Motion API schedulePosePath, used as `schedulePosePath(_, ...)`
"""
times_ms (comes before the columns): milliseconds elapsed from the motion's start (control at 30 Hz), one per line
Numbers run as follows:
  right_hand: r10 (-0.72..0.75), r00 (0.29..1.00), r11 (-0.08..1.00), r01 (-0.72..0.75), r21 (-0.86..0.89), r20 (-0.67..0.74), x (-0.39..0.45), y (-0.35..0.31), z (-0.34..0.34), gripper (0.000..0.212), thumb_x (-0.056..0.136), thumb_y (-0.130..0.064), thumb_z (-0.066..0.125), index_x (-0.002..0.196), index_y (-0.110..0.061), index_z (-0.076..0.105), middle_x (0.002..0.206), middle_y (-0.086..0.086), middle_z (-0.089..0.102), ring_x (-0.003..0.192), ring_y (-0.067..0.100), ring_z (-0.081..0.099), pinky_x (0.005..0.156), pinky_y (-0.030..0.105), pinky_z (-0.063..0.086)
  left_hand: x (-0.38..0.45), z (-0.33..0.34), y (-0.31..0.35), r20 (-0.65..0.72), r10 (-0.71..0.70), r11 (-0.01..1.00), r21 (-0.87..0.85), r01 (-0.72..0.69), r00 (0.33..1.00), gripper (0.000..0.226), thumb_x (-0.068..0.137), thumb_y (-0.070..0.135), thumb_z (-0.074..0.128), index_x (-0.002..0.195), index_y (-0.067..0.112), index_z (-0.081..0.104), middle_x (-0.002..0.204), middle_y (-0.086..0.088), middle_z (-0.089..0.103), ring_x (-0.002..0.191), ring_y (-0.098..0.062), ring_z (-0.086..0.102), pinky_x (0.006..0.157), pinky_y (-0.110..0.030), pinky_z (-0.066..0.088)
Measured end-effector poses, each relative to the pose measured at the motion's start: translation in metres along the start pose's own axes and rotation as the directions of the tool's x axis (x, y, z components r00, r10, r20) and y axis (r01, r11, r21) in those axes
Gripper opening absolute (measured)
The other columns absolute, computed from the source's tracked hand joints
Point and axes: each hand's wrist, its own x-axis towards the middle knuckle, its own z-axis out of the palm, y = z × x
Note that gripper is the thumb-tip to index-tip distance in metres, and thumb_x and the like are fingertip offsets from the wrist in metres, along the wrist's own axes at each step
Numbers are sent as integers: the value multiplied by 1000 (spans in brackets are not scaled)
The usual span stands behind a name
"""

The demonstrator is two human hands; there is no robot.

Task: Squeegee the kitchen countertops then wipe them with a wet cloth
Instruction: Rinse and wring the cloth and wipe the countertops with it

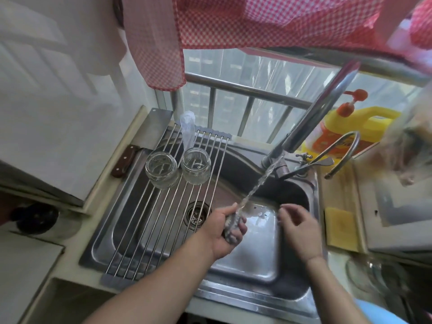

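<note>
Over the steel sink [301, 190], left hand [224, 232] grips wet cloth [231, 228]; right hand [297, 228] loosely released.

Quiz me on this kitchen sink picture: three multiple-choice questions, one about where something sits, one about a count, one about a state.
1. Where do the glass jars stand?
A. on the roll-up rack over the sink
B. on the windowsill
C. in the sink basin

2. How many glass jars are there?
A. one
B. two
C. four

3. What is the tap doing?
A. off
B. dripping
C. running

Answers:
1 A: both stand on the rack's rods.
2 B: two stand side by side.
3 C: a stream falls onto the grey cloth gripped in the left hand, while the right hand holds nothing.
</note>
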Motion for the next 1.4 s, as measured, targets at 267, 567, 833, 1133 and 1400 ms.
schedulePosePath(267,-539,645,666,720,-195,541,-62,4,28,95,56,-2,49,149,-11,32,153,2,34,138,16,37,113,24,30,-20,-16,-6,52,-106,896,438,73,993,87,75,88,26,90,11,63,66,-6,53,44,-8,47,30,-12,27)
schedulePosePath(567,-468,745,737,626,-256,475,-67,-3,62,79,67,-2,59,143,-14,38,146,3,44,127,22,49,104,29,44,-24,-24,5,68,-44,949,313,21,997,71,76,79,48,78,9,62,60,-4,51,44,-10,51,31,-13,32)
schedulePosePath(833,-354,839,827,487,-281,413,-71,-19,49,75,70,0,54,142,-16,45,143,-5,49,129,12,44,103,-1,19,-29,-9,1,83,-36,948,318,7,996,41,79,53,61,72,13,64,64,-3,57,47,-11,51,33,-12,31)
schedulePosePath(1133,-338,872,841,449,-302,353,-76,-18,47,72,68,0,47,138,-14,50,139,-3,53,128,13,47,106,0,16,-35,-10,8,113,-26,975,220,0,993,55,89,55,53,76,4,68,72,-9,59,51,-13,53,32,-14,34)
schedulePosePath(1400,-483,831,755,555,-350,275,-78,-20,33,71,67,7,59,135,-14,54,135,0,57,123,14,52,108,4,21,-39,-9,10,196,-33,972,235,-14,980,47,83,49,67,86,2,68,80,-10,60,59,-13,53,36,-13,38)
